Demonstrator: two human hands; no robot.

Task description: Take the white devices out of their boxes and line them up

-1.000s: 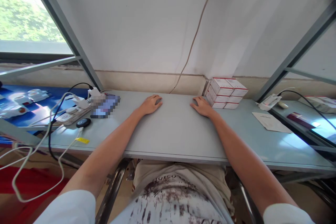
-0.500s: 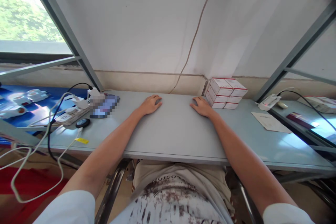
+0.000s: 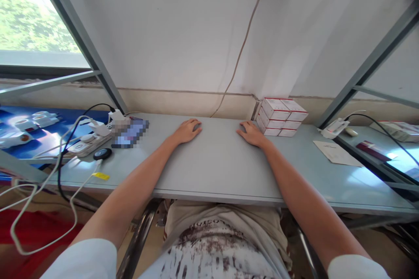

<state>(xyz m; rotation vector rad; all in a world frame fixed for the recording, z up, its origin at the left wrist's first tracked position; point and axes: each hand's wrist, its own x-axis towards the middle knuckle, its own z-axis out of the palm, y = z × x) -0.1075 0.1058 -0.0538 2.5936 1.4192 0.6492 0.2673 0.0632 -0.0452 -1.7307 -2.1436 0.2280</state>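
My left hand (image 3: 187, 130) rests on the grey table (image 3: 216, 161), palm down and holding nothing, its fingers stretched toward the wall. To its left lies a phone-like thing (image 3: 131, 133), blurred into blocks. My right hand (image 3: 250, 133) lies flat on the same surface with thumb and fingers apart. Just to the right of it stands a stack of small white boxes with red edges (image 3: 281, 115), close to the fingers. Both forearms reach over the table's front edge.
On the left are a power strip (image 3: 90, 144) with plugs, a round black device (image 3: 102, 154) and looping white cables. A paper sheet (image 3: 337, 152) and a white adapter (image 3: 333, 128) lie at the right. Metal frame posts (image 3: 111, 89) rise at both sides; a wall stands behind.
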